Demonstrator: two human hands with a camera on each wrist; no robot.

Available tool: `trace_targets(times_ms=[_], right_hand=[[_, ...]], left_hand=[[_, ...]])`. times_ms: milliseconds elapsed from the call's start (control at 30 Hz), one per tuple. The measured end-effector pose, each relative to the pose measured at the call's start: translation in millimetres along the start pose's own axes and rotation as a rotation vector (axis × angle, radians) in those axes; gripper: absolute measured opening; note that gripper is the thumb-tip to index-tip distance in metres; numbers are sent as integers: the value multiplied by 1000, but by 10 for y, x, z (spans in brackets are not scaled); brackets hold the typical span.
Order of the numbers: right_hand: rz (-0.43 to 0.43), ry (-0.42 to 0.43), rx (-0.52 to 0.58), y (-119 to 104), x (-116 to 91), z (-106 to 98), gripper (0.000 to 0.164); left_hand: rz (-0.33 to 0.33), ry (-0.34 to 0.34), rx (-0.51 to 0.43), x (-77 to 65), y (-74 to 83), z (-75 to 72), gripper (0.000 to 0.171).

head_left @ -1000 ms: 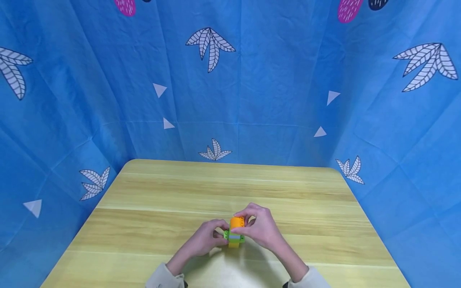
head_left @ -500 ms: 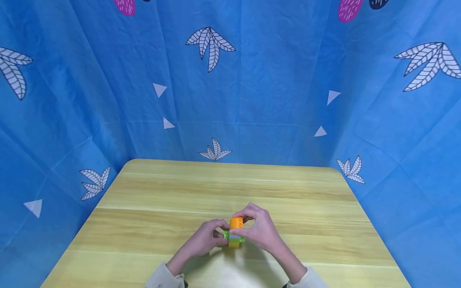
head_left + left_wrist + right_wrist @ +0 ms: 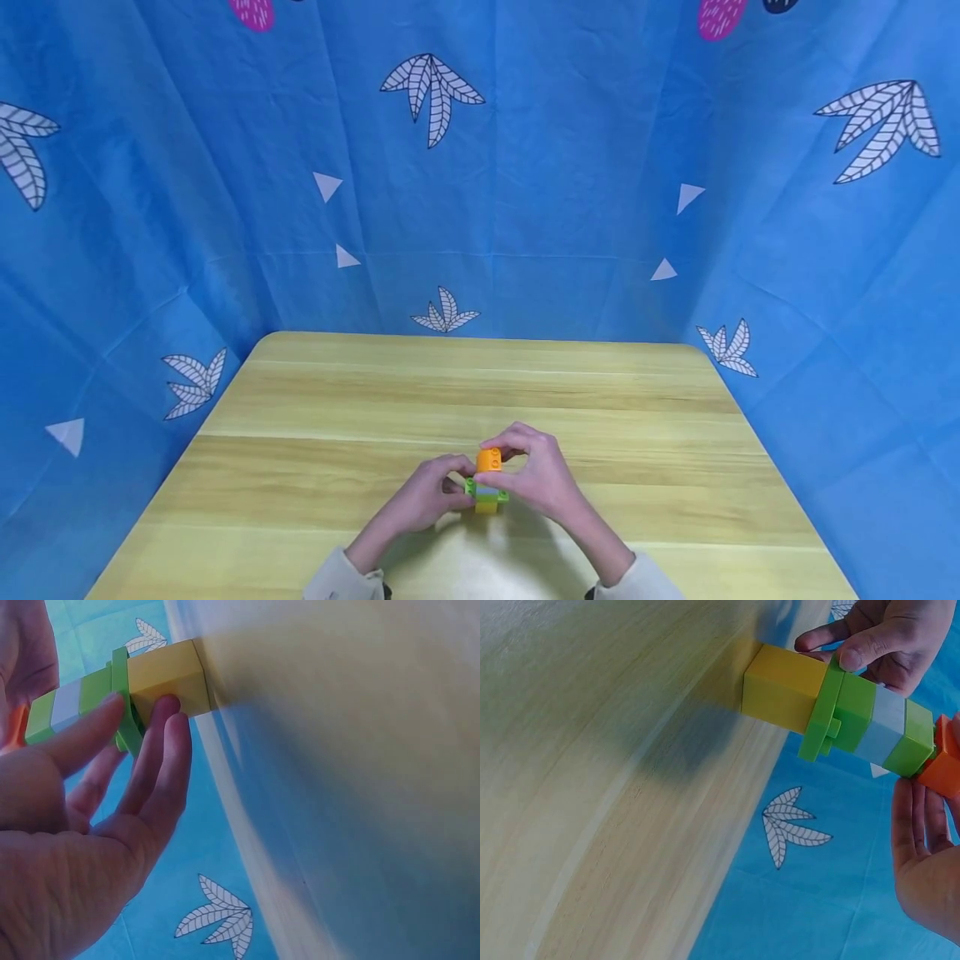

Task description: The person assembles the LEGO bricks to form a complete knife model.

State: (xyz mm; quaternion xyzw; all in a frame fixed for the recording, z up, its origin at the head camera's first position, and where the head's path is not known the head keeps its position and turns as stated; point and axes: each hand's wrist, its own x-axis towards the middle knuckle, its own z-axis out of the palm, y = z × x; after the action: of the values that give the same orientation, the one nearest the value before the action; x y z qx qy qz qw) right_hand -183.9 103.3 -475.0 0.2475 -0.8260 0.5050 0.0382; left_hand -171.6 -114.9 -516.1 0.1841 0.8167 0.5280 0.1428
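A small tower of toy building bricks stands upright on the table. At its base is a yellow brick (image 3: 784, 686); above it come a wider green plate (image 3: 823, 712), a green brick (image 3: 855, 709), a pale blue brick (image 3: 881, 724) and another green brick (image 3: 910, 735). My left hand (image 3: 431, 496) holds the tower low down, thumb at the green plate, fingertips by the yellow brick. At the top, my right hand (image 3: 536, 475) pinches an orange brick (image 3: 489, 460) between thumb and fingers. In the right wrist view the orange brick sits slightly tilted against the upper green brick, a thin gap showing.
The wood-grain table (image 3: 360, 383) spreads out beyond and beside both hands. A blue patterned cloth (image 3: 562, 167) hangs behind it and along both sides. The table's edge (image 3: 225, 780) runs close by the tower in the left wrist view.
My right hand has shifted slightly left with the orange brick, whose studded side has turned more into view. The left hand keeps its grip on the tower. The head view has shifted slightly.
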Motion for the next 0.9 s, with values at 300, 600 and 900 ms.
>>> trace_targets(times_ms=[300, 600, 900], right_hand=[[-14, 3, 43, 8, -9, 10, 36], [25, -13, 94, -17, -4, 15, 34], [82, -21, 135, -20, -25, 4, 34]], left_hand=[[-1, -3, 22, 15, 3, 8, 25], [6, 1, 14, 2, 31, -4, 23], [-4, -1, 2, -11, 43, 12, 25]])
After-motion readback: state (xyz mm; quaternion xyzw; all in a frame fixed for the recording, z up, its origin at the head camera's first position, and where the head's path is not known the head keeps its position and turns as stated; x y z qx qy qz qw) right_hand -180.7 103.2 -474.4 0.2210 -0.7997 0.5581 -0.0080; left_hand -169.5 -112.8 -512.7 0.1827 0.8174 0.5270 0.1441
